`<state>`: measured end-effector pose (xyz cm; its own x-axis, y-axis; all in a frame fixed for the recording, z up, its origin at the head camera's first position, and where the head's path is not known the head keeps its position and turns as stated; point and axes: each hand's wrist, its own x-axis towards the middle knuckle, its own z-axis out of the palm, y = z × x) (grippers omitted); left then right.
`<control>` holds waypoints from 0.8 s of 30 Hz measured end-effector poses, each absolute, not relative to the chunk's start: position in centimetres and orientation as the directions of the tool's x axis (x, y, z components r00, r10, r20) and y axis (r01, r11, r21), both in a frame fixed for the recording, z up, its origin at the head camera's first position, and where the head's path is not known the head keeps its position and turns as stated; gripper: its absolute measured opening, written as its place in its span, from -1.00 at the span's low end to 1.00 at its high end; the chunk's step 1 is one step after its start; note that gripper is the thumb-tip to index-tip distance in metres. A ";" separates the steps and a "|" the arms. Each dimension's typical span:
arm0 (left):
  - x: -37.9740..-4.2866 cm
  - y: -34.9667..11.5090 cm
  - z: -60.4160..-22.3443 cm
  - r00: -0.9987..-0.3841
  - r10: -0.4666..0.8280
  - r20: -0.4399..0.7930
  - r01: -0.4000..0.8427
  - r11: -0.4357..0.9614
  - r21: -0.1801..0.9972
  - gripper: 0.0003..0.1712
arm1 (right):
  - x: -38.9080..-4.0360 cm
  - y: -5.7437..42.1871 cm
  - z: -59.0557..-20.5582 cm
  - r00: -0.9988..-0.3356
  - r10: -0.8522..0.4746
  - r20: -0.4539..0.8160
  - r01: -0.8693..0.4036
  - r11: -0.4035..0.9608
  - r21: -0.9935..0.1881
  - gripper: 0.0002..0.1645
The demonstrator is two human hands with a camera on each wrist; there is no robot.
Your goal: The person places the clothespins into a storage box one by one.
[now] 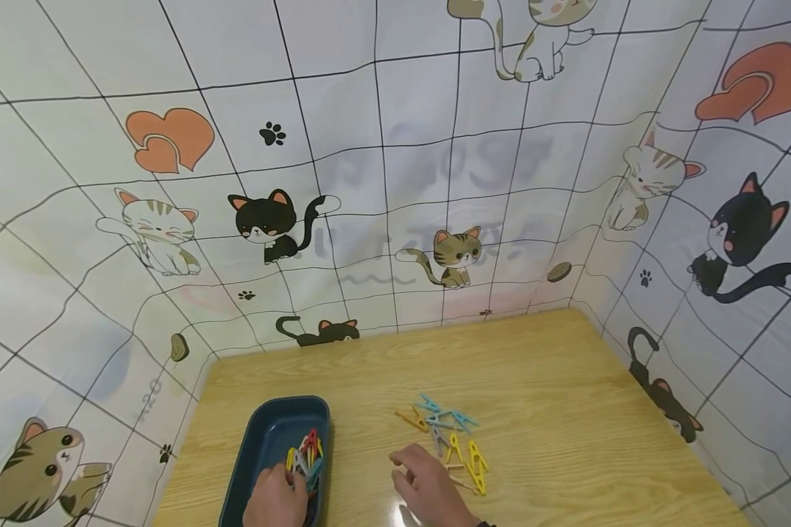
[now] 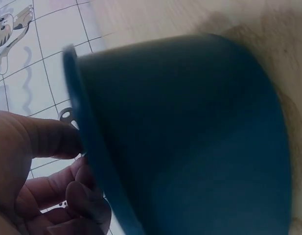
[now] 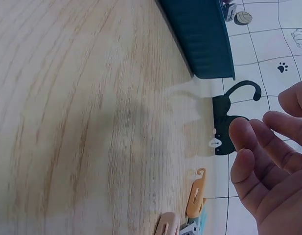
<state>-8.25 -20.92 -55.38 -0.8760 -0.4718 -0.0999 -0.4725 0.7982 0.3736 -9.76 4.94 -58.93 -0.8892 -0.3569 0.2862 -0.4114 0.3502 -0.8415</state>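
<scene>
A dark blue plastic tray (image 1: 270, 439) holds a small pile of coloured clothespins (image 1: 312, 445), red, yellow, grey and blue, along its right side. My left hand (image 1: 277, 499) is over the tray by this pile. In the left wrist view its thumb and finger pinch a grey clothespin (image 2: 66, 115), mostly hidden behind the tray's rim. My right hand (image 1: 428, 487) hovers over the table, fingers loosely bent and nothing in them. Just beyond it lie loose clothespins: yellow (image 1: 476, 465), orange (image 1: 414, 419), light blue (image 1: 461, 419), grey (image 1: 439, 440) and peach (image 1: 461, 481).
The wood-grain table (image 1: 554, 410) extends to the right of the loose clothespins. White cloth walls (image 1: 343, 146) printed with cats and a black grid rise at the back and both sides. A dark band (image 1: 484, 523) circles my right wrist.
</scene>
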 end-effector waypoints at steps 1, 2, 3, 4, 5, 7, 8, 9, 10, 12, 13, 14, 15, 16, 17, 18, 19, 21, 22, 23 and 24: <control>-8.3 -21.0 -55.4 -0.876 -0.472 -0.105 -0.475 0.798 0.371 -0.76 | -9.7 4.9 -58.9 -0.891 -0.357 0.281 -0.407 0.353 -0.842 -0.79; -8.3 -21.0 -55.5 -0.874 -0.473 -0.109 -0.478 0.798 0.369 -0.75 | -9.7 4.9 -58.9 -0.890 -0.358 0.282 -0.410 0.359 -0.839 -0.80; -8.4 -21.1 -55.5 -0.873 -0.474 -0.114 -0.480 0.797 0.365 -0.74 | -9.7 4.8 -58.9 -0.890 -0.360 0.279 -0.408 0.361 -0.839 -0.80; -8.4 -21.2 -55.6 -0.873 -0.473 -0.118 -0.482 0.797 0.363 -0.73 | -9.7 4.8 -58.9 -0.891 -0.361 0.276 -0.406 0.363 -0.838 -0.80; -8.5 -21.3 -55.6 -0.872 -0.473 -0.125 -0.484 0.797 0.362 -0.72 | -9.7 4.8 -58.9 -0.891 -0.361 0.276 -0.408 0.368 -0.835 -0.80; -8.5 -21.5 -55.5 -0.870 -0.472 -0.141 -0.490 0.794 0.361 -0.71 | -9.7 4.8 -58.9 -0.891 -0.363 0.271 -0.405 0.371 -0.835 -0.80; -8.5 -21.6 -55.5 -0.869 -0.472 -0.145 -0.491 0.793 0.362 -0.72 | -9.6 4.9 -58.9 -0.892 -0.363 0.269 -0.404 0.372 -0.836 -0.80; -8.5 -21.6 -55.4 -0.869 -0.471 -0.149 -0.492 0.792 0.362 -0.73 | -9.6 4.9 -58.9 -0.893 -0.364 0.266 -0.401 0.371 -0.837 -0.80; -8.4 -21.5 -55.4 -0.871 -0.469 -0.145 -0.487 0.793 0.366 -0.73 | -9.6 4.9 -58.9 -0.893 -0.364 0.266 -0.401 0.373 -0.837 -0.79; -8.3 -21.4 -55.3 -0.877 -0.462 -0.129 -0.474 0.794 0.380 -0.74 | -9.6 4.9 -59.0 -0.893 -0.363 0.265 -0.401 0.378 -0.835 -0.79; -8.3 -21.2 -55.2 -0.883 -0.457 -0.111 -0.462 0.798 0.388 -0.74 | -9.6 5.0 -59.0 -0.895 -0.361 0.263 -0.398 0.381 -0.834 -0.79; -8.2 -21.1 -55.2 -0.888 -0.450 -0.090 -0.446 0.802 0.397 -0.74 | -9.6 5.0 -59.0 -0.896 -0.360 0.262 -0.398 0.384 -0.833 -0.79; -8.1 -20.9 -55.2 -0.895 -0.441 -0.065 -0.427 0.806 0.409 -0.73 | -9.6 5.0 -59.0 -0.897 -0.358 0.260 -0.396 0.387 -0.833 -0.79; -8.0 -20.8 -55.2 -0.902 -0.430 -0.037 -0.405 0.812 0.420 -0.70 | -9.6 5.0 -59.0 -0.897 -0.357 0.259 -0.396 0.391 -0.831 -0.79; -7.9 -20.6 -55.2 -0.908 -0.418 -0.008 -0.380 0.816 0.435 -0.71 | -9.6 5.1 -59.0 -0.898 -0.356 0.259 -0.395 0.393 -0.830 -0.79; -7.8 -20.4 -55.2 -0.913 -0.407 0.024 -0.355 0.822 0.446 -0.70 | -9.6 5.1 -59.0 -0.898 -0.355 0.261 -0.396 0.393 -0.830 -0.79; -7.7 -20.2 -55.2 -0.919 -0.391 0.056 -0.324 0.829 0.456 -0.68 | -9.6 5.2 -59.0 -0.897 -0.353 0.264 -0.399 0.393 -0.829 -0.79; -7.6 -19.7 -55.3 -0.926 -0.356 0.124 -0.258 0.838 0.480 -0.66 | -9.6 5.3 -58.9 -0.891 -0.351 0.287 -0.418 0.392 -0.819 -0.79; -7.5 -19.5 -55.3 -0.929 -0.339 0.150 -0.230 0.844 0.484 -0.64 | -9.6 5.4 -58.9 -0.887 -0.349 0.302 -0.432 0.394 -0.811 -0.79; -7.4 -19.1 -55.3 -0.931 -0.320 0.176 -0.198 0.849 0.490 -0.62 | -9.6 5.6 -58.9 -0.882 -0.346 0.318 -0.445 0.396 -0.803 -0.79; -7.3 -18.8 -55.4 -0.934 -0.300 0.196 -0.171 0.853 0.492 -0.61 | -9.6 5.8 -58.9 -0.877 -0.343 0.337 -0.461 0.399 -0.792 -0.79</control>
